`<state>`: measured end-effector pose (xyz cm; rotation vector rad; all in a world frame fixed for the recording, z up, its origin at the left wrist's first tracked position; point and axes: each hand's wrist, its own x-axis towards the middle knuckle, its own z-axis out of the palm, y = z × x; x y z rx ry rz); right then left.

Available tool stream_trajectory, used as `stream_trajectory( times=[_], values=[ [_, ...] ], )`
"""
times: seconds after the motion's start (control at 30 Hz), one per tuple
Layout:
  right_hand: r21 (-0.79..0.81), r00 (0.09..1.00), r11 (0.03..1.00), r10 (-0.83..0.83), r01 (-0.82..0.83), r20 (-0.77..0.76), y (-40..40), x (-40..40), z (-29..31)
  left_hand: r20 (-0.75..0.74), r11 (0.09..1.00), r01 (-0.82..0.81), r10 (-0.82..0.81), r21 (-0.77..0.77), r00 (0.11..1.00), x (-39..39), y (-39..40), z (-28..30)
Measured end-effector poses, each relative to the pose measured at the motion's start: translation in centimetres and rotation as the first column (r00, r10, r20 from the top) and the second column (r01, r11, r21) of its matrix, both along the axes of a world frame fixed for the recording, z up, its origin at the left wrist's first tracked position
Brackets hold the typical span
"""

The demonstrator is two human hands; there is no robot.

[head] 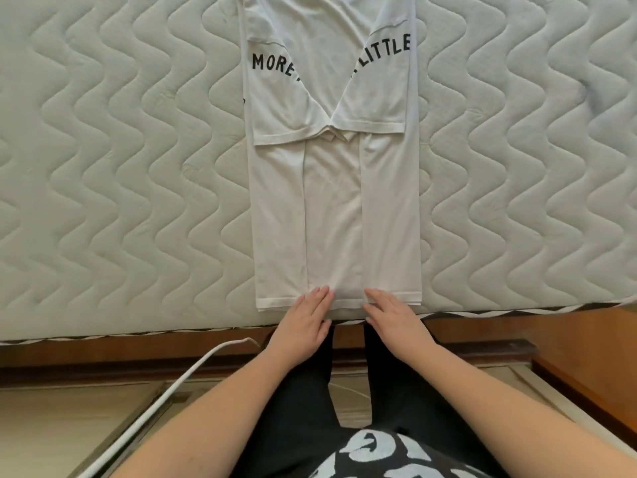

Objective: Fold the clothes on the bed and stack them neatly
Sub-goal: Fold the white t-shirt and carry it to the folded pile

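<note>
On the quilted mattress (120, 167), one white T-shirt (336, 208) lies under two flat, released hands: left hand (305, 322), right hand (393, 317).

Shirt (336, 201) on mattress (120, 167); both hands at near hem.

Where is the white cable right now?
In the head view, the cable runs low on the left, below the mattress edge, left of the left hand.
</note>
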<state>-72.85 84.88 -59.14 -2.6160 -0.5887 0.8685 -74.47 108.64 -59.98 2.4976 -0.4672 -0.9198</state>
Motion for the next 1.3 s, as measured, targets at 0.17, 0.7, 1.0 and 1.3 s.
stream_trajectory(
  times=[0.17,0.7,1.0,1.3],
  values=[
    [-0.082,0.79,0.786,-0.613,0.613,0.025,-0.6,1.9,1.0,0.184,0.822,-0.567,0.55,0.051,0.814,3.3,2.4,1.3],
    [0.035,0.352,0.357,-0.893,0.933,-0.281,-2.4,2.2,3.9,-0.333,0.269,-0.963,0.908,-0.007,0.256,2.7,5.9,3.6],
    [0.012,0.717,0.738,-0.65,0.674,-0.252,-2.9,2.9,9.5,-0.386,0.606,-0.793,0.719,-0.059,0.578,3.6,7.6,9.1],
    [0.08,0.771,0.838,-0.531,0.54,0.351,-3.7,5.7,14.5,0.085,0.678,-0.727,0.735,-0.104,0.673,6.5,8.8,13.8]
  ],
)
